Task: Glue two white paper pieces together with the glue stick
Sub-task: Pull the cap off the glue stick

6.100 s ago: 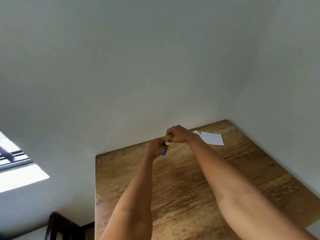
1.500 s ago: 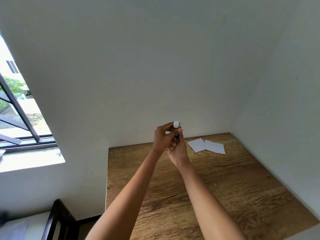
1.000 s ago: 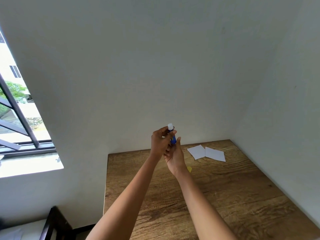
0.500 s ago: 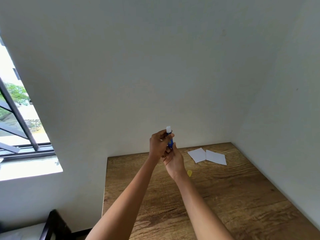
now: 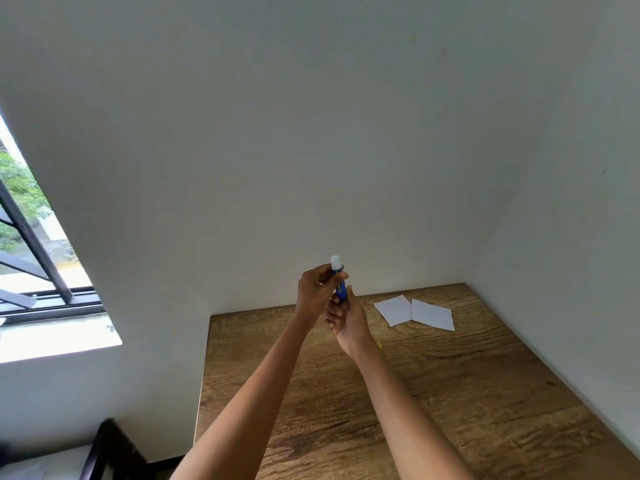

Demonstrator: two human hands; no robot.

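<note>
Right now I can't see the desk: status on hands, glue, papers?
Left hand and right hand both grip the glue stick, upright, white tip exposed. Two white paper pieces flat on the table, untouched. Nothing in between.

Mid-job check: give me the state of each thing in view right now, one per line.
Glue stick: uncapped, upright, white tip exposed, held above the table.
Left hand: grips the stick's upper part.
Right hand: grips the stick's base.
Two paper pieces: flat, side by side, untouched.
Window: open.

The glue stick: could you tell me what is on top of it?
The glue stick, held upright by both hands, has its bare white glue tip exposed; no cap sits on it. Fingers cover the lower barrel.
</note>
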